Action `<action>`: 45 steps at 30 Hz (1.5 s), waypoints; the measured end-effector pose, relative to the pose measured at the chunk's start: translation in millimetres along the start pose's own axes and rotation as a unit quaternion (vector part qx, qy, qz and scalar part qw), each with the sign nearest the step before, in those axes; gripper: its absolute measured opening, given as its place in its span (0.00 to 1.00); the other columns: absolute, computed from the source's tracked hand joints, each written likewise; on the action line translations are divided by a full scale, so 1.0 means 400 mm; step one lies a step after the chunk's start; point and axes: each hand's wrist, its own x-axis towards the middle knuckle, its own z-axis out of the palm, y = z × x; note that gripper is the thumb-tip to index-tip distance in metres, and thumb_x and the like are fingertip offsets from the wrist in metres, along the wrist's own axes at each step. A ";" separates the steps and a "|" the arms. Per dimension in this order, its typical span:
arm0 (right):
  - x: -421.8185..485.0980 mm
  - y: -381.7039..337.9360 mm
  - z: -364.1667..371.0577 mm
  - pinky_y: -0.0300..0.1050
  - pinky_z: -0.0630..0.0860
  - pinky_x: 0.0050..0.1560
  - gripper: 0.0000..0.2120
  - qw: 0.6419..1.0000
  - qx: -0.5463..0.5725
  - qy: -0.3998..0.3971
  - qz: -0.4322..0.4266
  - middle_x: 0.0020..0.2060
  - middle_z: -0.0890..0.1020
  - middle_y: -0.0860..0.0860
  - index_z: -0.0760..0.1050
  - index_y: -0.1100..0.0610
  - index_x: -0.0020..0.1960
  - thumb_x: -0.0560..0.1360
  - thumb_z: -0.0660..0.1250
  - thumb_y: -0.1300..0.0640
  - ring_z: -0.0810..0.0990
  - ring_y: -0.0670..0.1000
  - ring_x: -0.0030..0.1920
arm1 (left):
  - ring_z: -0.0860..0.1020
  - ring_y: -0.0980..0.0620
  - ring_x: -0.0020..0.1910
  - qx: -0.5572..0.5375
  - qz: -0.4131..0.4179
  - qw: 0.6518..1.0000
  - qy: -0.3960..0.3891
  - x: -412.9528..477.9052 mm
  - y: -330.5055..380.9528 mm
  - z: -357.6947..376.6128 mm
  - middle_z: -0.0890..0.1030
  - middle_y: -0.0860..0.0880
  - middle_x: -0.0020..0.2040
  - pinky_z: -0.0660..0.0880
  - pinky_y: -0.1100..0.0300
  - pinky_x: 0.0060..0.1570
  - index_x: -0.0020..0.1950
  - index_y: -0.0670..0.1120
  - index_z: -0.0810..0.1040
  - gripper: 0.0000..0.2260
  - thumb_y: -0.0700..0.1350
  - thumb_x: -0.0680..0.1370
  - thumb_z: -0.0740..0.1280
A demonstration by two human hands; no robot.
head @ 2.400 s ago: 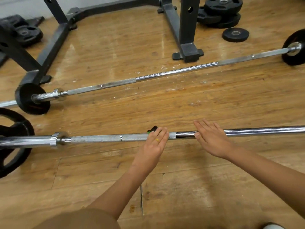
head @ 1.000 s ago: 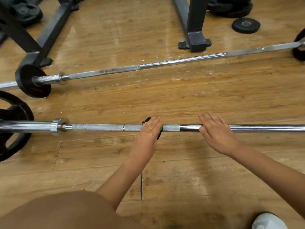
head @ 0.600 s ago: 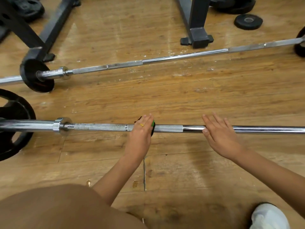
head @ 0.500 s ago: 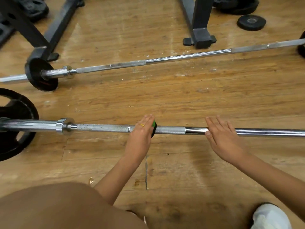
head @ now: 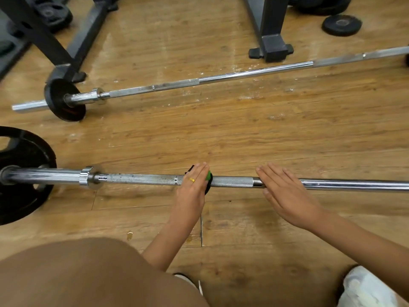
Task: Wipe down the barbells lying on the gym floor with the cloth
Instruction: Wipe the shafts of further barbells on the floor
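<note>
The near barbell [head: 143, 179] lies on the wooden floor [head: 243, 134] with its long axis going from left to right across the view, almost level; its left end carries a large black weight plate [head: 24, 196] that stands on its edge, and its right end leaves the picture; just right of a shiny steel collar [head: 88, 178] the shaft is dull grey and rough with knurling, with small dark spots, and further right it becomes smooth bright chrome

The left hand [head: 191, 191] is flat with straight fingers held together and presses a small black and green cloth [head: 208, 176] on top of the knurled part; most of the cloth is hidden under the hand; a gold ring [head: 191, 180] is on one finger; the right hand [head: 285, 193] lies also flat with straight fingers across the bar, at the place where knurling meets chrome; the two hands are apart, and neither closes around the shaft

The far barbell [head: 243, 74] lies well apart from the near one, also left to right but rising toward the right; it has a thinner round shaft, partly matt and partly polished, and a small black plate [head: 64, 103] near its left end; behind it stands the black steel foot of a rack [head: 271, 48], and a loose black disc [head: 342, 24] lies flat on the floor at the top right
</note>
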 end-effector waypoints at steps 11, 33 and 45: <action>-0.041 -0.007 0.015 0.45 0.39 0.78 0.29 1.000 0.003 0.021 -0.019 0.80 0.53 0.46 0.48 0.52 0.82 0.82 0.39 0.45 0.44 0.46 0.80 | 0.76 0.39 0.67 0.042 0.007 0.998 -0.036 -0.028 0.028 -0.026 0.79 0.41 0.66 0.75 0.44 0.61 0.67 0.38 0.78 0.20 0.29 0.76 0.69; -0.078 -0.019 0.041 0.49 0.52 0.76 0.27 0.998 -0.012 0.056 -0.024 0.77 0.65 0.49 0.56 0.54 0.81 0.83 0.48 0.51 0.59 0.50 0.78 | 0.70 0.45 0.73 -0.003 -0.077 0.996 -0.048 -0.060 0.023 -0.060 0.76 0.44 0.70 0.65 0.55 0.71 0.71 0.40 0.76 0.18 0.33 0.80 0.65; -0.069 -0.024 0.020 0.47 0.45 0.77 0.35 1.000 0.000 -0.001 -0.007 0.79 0.62 0.49 0.50 0.52 0.82 0.77 0.40 0.40 0.56 0.50 0.79 | 0.61 0.51 0.78 0.067 -0.042 0.986 -0.146 -0.031 0.045 -0.124 0.67 0.48 0.77 0.60 0.58 0.71 0.78 0.44 0.67 0.20 0.38 0.85 0.58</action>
